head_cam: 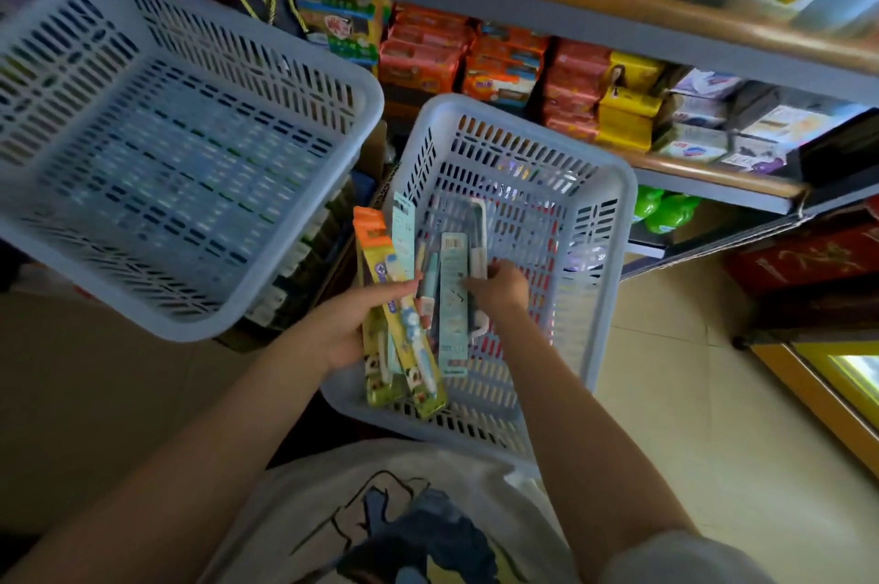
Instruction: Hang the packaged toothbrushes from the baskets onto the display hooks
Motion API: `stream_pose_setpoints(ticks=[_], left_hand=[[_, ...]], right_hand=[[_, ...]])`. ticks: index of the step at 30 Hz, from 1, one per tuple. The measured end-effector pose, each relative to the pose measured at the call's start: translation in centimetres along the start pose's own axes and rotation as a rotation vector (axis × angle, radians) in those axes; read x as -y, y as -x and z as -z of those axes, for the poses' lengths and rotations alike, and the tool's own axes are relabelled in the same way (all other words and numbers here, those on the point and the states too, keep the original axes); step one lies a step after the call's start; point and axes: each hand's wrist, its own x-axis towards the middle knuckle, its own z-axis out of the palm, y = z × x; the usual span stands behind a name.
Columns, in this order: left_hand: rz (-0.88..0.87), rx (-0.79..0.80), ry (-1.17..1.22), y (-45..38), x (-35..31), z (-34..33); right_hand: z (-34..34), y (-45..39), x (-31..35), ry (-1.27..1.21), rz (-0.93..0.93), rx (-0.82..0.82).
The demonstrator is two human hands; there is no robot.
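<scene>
Pale blue plastic fills my view: the near basket (590, 222) sits right in front of me, and I place everything else from it. Over its left rim my left hand (349, 326) clutches a fanned bundle of yellow-and-orange toothbrush packs (404, 341), fingers wrapped across their fronts. Inside the basket, toward its left side, my right hand (499, 286) reaches down with fingers curled onto a long teal toothbrush pack (452, 298); I judge it is pinching that pack, though motion blur hides the exact contact. A few more packs lie under and beside it on the basket floor.

Up and to the left of the near basket, a second basket (180, 146) looks emptied. Beyond it, shelves (666, 169) carry boxed goods; I see no display hooks from here.

I read this as the gathering step, near the end of clearing the baskets. Next I need to lift the teal pack free, add it to the bundle, then turn to find the hooks and line up each hang-hole.
</scene>
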Motion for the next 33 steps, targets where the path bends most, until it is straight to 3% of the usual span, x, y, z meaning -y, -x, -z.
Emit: stream_pose_setpoints(ticks=[4,8,14,18,20,23,25,33], left_hand=[[-0.004,-0.020,-0.046,-0.1,-0.5,-0.8],[-0.031,-0.010,-0.042,-0.4,-0.7,-1.8],[-0.062,-0.049,-0.092,-0.9,-1.2,-3.8],[-0.121,-0.072,-0.121,-0.7,-2.1,-5.4],[-0.157,-0.112,-0.105,-0.5,-2.5,-5.9],[-0.165,-0.132,-0.090,0.0,-3.1,-6.2],[-0.206,-0.140,-0.067,0.1,-3.4,-6.1],[-0.367,-0.163,0.041,1.0,-4.6,-4.5]], right_hand=[[1.5,0.4,-0.7,-0.103,0.025,-0.001],[2.9,2.4,-1.6,-0.579,0.046,0.190],[5.2,6.8,-1.2,-0.802,0.172,0.483],[6.8,9.5,-0.3,-0.876,0.355,0.608],[7.4,9.9,0.0,-0.792,0.392,0.530],[8.1,10.0,0.6,-0.608,0.344,0.176],[8.7,10.1,1.0,-0.649,0.318,0.014],[10.5,10.2,2.4,-0.666,0.325,-0.212]])
